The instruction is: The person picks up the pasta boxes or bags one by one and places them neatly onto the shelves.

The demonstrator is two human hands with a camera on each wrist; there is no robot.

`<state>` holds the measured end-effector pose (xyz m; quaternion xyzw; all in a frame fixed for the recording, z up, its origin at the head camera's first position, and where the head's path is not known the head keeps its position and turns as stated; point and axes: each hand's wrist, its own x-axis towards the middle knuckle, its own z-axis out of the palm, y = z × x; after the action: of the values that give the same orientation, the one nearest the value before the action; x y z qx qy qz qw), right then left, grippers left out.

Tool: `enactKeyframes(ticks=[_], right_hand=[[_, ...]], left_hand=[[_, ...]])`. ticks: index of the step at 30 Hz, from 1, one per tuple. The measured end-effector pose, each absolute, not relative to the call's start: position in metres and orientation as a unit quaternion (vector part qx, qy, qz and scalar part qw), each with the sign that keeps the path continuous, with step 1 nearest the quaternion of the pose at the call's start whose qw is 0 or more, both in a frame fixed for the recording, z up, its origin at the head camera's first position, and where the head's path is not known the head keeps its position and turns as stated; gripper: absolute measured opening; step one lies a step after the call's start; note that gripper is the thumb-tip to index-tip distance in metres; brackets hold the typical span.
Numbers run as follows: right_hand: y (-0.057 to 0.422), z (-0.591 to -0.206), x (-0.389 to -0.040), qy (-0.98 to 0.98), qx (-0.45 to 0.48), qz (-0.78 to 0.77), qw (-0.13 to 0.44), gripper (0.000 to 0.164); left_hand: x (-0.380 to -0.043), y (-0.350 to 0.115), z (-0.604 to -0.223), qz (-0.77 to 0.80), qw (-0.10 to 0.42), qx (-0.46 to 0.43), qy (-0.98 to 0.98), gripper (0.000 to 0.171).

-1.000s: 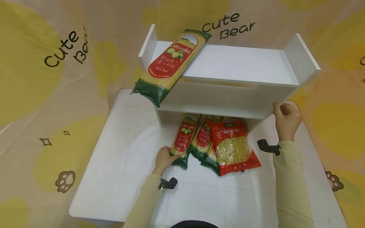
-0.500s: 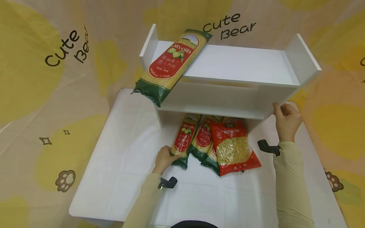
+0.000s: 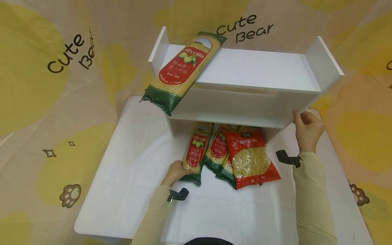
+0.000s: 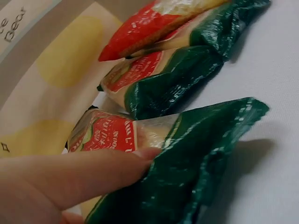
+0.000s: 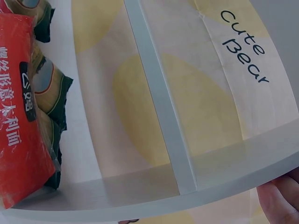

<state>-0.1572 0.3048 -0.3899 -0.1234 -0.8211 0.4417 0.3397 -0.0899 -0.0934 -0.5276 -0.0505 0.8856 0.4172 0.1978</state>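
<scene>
My left hand point(image 3: 175, 173) grips the lower green end of a spaghetti packet point(image 3: 196, 149), which lies under the shelf's lower board. In the left wrist view the thumb point(image 4: 117, 170) presses on top of this packet; the other fingers are mostly hidden. My right hand point(image 3: 308, 131) holds the front edge of the white shelf's point(image 3: 245, 121) right side panel between thumb and fingers. Beside the gripped packet lie more spaghetti packets point(image 3: 218, 146), partly covered by a red bag of pasta point(image 3: 251, 160). Another spaghetti packet point(image 3: 186, 69) rests slantwise on the top board, its lower end overhanging the front.
The shelf stands on a white table point(image 3: 122, 183) towards the back. A patterned cloth point(image 3: 92, 112) with bear lettering hangs behind and at both sides. The shelf's lower board point(image 3: 226, 123) passes just above the packets' far ends.
My left hand has drawn its spaghetti packet slightly towards me and to the left, so it slants more and lies further from its neighbour. The right hand stays at the shelf.
</scene>
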Motion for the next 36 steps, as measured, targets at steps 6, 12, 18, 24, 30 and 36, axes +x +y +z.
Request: enactKeyframes(ticks=[6,12,18,24,30,36], right_hand=[[0.304,-0.390,-0.156,-0.822,-0.125,0.444,0.335,0.035],[0.304,-0.390,-0.155,-0.817,-0.126,0.451,0.336,0.035],[0.304,-0.393,-0.156,-0.809,-0.121,0.467,0.335,0.033],[0.306,-0.394,-0.157,-0.806,-0.122,0.472,0.335,0.030],[0.306,-0.393,-0.158,-0.807,-0.122,0.467,0.339,0.032],[0.305,-0.392,-0.158,-0.816,-0.126,0.452,0.337,0.034]], left_hand=[[-0.083,-0.103,-0.530,0.468,0.235,-0.053,0.850,0.042],[-0.084,-0.107,-0.527,0.479,0.231,-0.063,0.845,0.043],[-0.085,-0.110,-0.528,0.498,0.240,-0.067,0.831,0.042],[-0.086,-0.113,-0.532,0.523,0.257,-0.088,0.808,0.044],[-0.085,-0.114,-0.534,0.509,0.253,-0.091,0.818,0.052],[-0.079,-0.114,-0.538,0.508,0.241,-0.080,0.823,0.057]])
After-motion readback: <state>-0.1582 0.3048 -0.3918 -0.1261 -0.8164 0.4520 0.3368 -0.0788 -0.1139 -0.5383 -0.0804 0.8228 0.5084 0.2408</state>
